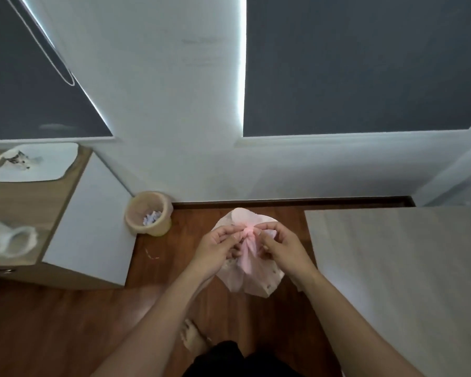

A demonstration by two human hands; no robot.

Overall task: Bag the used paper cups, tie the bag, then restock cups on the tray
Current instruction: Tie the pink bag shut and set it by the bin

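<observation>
A thin pink plastic bag point(252, 278) hangs in front of me above the wooden floor, its mouth twisted into a knot between my hands. My left hand point(216, 247) pinches the twisted neck from the left. My right hand point(279, 247) pinches it from the right, fingers curled on the plastic. What the bag holds is hidden by the plastic. On the wooden counter at left lies a white tray point(49, 170) with a crumpled item on it. A blurred white stack of cups point(10, 238) lies on its side nearer the counter's front.
A beige waste bin point(148, 213) with white paper scraps inside stands on the floor against the wall, left of the bag. A pale table top point(405, 268) fills the right side. The white cabinet side point(90, 229) is at left. My bare foot point(192, 336) is below.
</observation>
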